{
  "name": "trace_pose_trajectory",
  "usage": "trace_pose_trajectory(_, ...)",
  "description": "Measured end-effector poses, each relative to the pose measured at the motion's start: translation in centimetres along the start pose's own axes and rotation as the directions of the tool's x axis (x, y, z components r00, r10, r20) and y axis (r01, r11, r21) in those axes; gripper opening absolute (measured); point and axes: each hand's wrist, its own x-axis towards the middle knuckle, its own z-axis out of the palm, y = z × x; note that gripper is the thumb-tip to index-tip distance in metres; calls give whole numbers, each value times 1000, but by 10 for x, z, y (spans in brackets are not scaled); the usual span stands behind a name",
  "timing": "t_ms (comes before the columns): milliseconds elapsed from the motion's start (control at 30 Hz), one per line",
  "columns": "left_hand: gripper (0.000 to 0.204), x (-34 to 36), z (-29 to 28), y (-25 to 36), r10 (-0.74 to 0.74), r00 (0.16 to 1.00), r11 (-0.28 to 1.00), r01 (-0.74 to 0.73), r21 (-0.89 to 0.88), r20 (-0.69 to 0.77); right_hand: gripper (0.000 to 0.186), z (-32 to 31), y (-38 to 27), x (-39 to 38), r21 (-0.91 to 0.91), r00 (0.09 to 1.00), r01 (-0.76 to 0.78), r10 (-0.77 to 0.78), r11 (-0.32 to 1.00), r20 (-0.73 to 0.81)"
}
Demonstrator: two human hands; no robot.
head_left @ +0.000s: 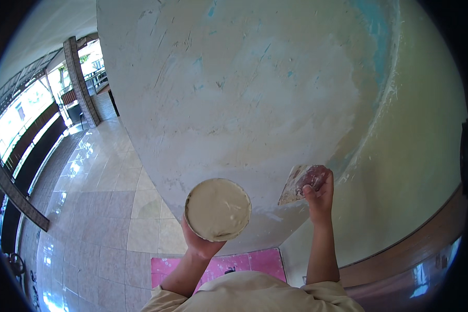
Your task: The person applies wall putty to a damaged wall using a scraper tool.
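Observation:
A round tub (218, 208) filled to near the rim with pale cream paste is held from underneath by my left hand (197, 238). My right hand (321, 195) grips a putty knife (296, 182) with a reddish, paste-smeared handle and a flat, stained blade at the wall's lower right. In front of me rises a white patchy wall (234, 88) with scrapes and bits of turquoise showing, beside a plain cream wall (416, 130) on the right. Whether the blade touches the wall I cannot tell.
A pink sheet (265, 268) lies on the floor below me. Beige tiles (114, 208) stretch to the left toward pillars (80, 83) and dark slatted railings (39, 145). A brown wooden surface (390, 252) runs along the lower right.

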Motion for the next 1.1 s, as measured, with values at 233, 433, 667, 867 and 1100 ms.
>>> trace_pose_trajectory(233,59,-1,4,-10,-40,995,993,50,-105,90,36,22,-5,-5,294,874,-478,414,828,256)
trace_pose_trajectory(433,59,-3,-2,-21,-17,992,994,30,-101,126,33,21,15,0,82,735,-629,556,773,389)
trace_pose_trajectory(667,60,-8,-17,-32,15,999,991,-10,-133,30,32,17,-2,21,-170,717,-456,474,873,511)
trace_pose_trajectory(867,61,-10,-23,-45,-17,997,986,29,-167,73,33,9,-13,40,-403,686,-290,482,868,544)
trace_pose_trajectory(1100,66,-14,-15,-59,131,991,914,-124,386,8,32,11,-5,38,-518,665,-94,441,850,602)
